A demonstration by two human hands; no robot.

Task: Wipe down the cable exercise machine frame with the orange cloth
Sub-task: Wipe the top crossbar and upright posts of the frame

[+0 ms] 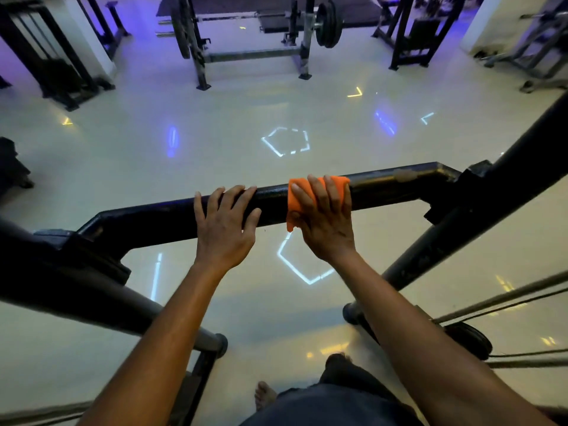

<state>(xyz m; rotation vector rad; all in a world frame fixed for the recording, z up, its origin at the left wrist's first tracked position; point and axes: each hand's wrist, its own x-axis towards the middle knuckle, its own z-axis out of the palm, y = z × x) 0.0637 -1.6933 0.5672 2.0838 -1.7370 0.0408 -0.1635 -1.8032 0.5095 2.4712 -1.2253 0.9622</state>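
Note:
A black horizontal crossbar (384,187) of the cable machine frame runs across the middle of the head view, joined at each end to slanting black uprights. My right hand (322,222) presses a folded orange cloth (296,195) onto the bar, fingers draped over the top and thumb underneath. My left hand (226,229) rests on the bare bar just left of the cloth, fingers bent over its top. The two hands sit close together but do not touch.
Steel cables (504,299) run off to the right, past a black pulley (470,339). A squat rack with a loaded barbell (329,24) stands across the pale glossy floor. Other dark gym frames (52,66) line the far left and right. My bare foot (266,395) shows below.

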